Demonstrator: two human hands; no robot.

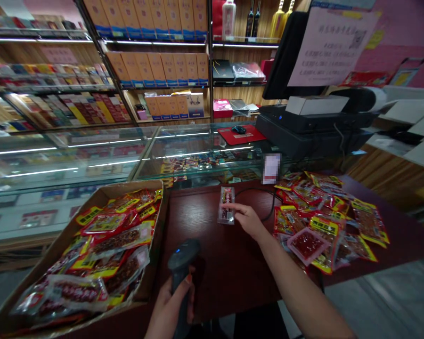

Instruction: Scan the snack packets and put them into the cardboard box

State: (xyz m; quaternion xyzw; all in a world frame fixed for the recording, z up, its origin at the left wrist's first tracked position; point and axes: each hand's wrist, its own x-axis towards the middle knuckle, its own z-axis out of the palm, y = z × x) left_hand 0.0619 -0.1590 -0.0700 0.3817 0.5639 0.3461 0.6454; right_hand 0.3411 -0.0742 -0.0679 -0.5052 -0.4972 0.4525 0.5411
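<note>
My left hand point(175, 301) is wrapped around the handle of a dark barcode scanner point(184, 254), with its head tilted over the brown table point(205, 263). Farther forward, my right hand point(247, 219) has its index finger stretched across a small clear snack packet point(227, 193) with dark red contents. The other fingers curl at the packet's right edge, partly hidden. To the left stands an open cardboard box point(159, 221) full of red and yellow snack packets point(106, 223). More loose snack packets point(325, 226) lie piled to the right of my right forearm.
Behind the table runs a glass display counter point(102, 155), with a mouse point(239, 129) on a red mat point(256, 134). A black monitor point(286, 56) and register equipment point(311, 136) stand back right. A black cable point(273, 207) crosses near the right pile. Stocked shelves point(166, 42) line the wall.
</note>
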